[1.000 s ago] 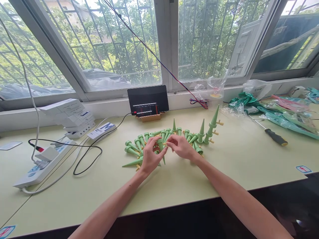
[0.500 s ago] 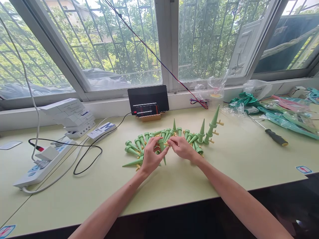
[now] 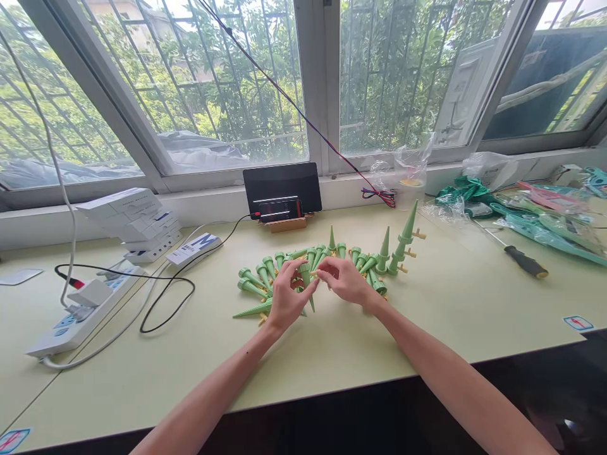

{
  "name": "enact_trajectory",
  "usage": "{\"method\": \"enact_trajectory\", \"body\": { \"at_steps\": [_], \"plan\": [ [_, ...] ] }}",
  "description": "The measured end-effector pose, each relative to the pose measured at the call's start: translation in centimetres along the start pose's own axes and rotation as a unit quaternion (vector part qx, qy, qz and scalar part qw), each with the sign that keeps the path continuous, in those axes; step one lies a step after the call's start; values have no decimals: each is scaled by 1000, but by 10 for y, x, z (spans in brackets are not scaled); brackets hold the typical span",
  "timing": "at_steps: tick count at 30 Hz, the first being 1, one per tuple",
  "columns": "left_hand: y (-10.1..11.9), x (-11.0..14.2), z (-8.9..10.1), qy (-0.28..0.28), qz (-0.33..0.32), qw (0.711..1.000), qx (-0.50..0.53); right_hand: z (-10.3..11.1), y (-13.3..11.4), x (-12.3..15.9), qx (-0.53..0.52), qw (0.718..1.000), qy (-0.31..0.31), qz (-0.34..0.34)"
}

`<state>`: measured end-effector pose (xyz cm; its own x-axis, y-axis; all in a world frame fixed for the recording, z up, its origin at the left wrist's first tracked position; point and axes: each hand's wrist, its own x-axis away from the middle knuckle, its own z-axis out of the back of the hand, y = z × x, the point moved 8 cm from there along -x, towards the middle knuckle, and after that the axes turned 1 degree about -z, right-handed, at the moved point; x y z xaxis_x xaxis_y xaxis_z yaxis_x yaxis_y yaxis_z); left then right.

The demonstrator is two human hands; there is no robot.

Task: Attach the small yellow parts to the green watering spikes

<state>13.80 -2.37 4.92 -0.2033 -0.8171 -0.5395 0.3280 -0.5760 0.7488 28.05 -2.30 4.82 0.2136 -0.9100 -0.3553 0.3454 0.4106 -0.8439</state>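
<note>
My left hand (image 3: 286,298) is closed around a green watering spike (image 3: 305,273), whose pointed end slants down toward the table. My right hand (image 3: 345,279) pinches the small yellow valve (image 3: 314,273) at the spike's side, near its cap. Just how far the valve sits in the spike is hidden by the fingers. Around both hands lie several more green spikes (image 3: 262,272) with yellow valves, partly covered by the left hand. To the right, a few stand point-up in a stack (image 3: 406,239), and a shorter upright spike (image 3: 384,245) is beside it.
A tablet (image 3: 282,183) with a phone before it leans by the window. At left are white boxes (image 3: 142,221), a power strip (image 3: 90,309) and loose cables. A screwdriver (image 3: 525,261) and plastic-bagged items (image 3: 550,221) lie at right.
My right fingers shifted slightly toward the spike and back at the valve, and the spike rocked a little. Both hands keep their hold; the other spikes stay put.
</note>
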Motion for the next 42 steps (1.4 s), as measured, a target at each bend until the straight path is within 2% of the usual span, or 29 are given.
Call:
{"method": "enact_trajectory", "body": {
  "at_steps": [12, 23, 42],
  "plan": [
    [-3, -1, -3, -10, 13, 1000, 21, 0, -1, 0, -8, 1000, 1, 0],
    [-3, 0, -2, -9, 9, 1000, -2, 0, 0, 0, -1, 1000, -3, -2],
    [0, -1, -4, -22, 3, 1000, 19, -2, 0, -1, 63, 998, -3, 17]
  ]
}}
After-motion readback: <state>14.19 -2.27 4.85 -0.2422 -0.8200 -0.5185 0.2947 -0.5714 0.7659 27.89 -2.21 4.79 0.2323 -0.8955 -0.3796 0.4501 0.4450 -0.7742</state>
